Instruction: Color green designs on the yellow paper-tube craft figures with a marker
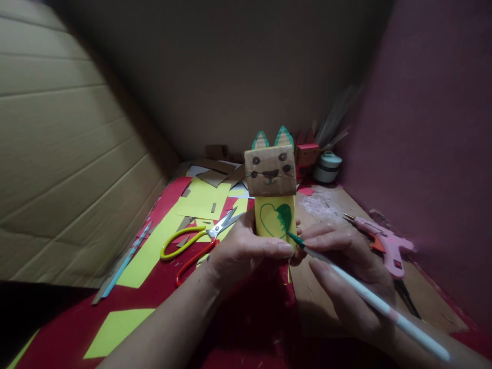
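A cardboard cat figure [270, 180] stands upright in front of me, with a drawn face, green-edged pointed ears and a yellow paper body. My left hand [246, 243] is wrapped round the lower body, thumb across its front. On the yellow front is a green heart outline [272, 219], its right part filled with green. Between the fingers of my right hand [346, 271] is a white-handled paintbrush [369, 294]. Its green tip touches the body at the heart's lower right edge. Some fingertips beneath the figure are partly hidden.
Open scissors [209, 236] lie left of my left hand. A pink glue gun [388, 243] rests on a cardboard sheet at right. Yellow paper [207, 197], cardboard scraps and a striped stick [128, 261] lie left. A lidded pot [327, 166] and a red figure [306, 156] stand behind.
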Tool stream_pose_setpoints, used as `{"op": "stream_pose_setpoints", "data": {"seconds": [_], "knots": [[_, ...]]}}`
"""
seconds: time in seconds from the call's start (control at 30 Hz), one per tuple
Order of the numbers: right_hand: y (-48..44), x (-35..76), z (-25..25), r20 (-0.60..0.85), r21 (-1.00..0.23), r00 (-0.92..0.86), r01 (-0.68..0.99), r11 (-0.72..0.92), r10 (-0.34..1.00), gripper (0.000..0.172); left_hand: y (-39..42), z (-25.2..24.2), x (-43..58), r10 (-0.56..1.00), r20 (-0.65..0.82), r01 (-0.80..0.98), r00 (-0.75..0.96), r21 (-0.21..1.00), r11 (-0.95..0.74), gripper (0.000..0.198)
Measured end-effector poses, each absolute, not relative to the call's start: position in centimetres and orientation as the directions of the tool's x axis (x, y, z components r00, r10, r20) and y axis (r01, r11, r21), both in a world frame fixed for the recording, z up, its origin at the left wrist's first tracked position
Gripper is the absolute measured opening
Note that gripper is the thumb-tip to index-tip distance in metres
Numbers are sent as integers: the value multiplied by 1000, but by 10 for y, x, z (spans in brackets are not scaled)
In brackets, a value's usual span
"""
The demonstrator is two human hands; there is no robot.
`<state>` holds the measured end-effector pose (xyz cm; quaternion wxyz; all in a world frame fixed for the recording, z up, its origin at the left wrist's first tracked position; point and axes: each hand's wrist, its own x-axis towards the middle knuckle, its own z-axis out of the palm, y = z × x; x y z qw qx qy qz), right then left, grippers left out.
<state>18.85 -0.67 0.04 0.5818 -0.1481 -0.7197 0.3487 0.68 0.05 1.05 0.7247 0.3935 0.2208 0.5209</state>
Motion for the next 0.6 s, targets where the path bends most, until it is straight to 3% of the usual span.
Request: {"op": "stream_pose_setpoints", "data": {"seconds": [0.6], "knots": [[-9,186,3,732,-675,-279,-171,718,621,47,-1,13,8,928,89,-577,361,803,147,38]]}}
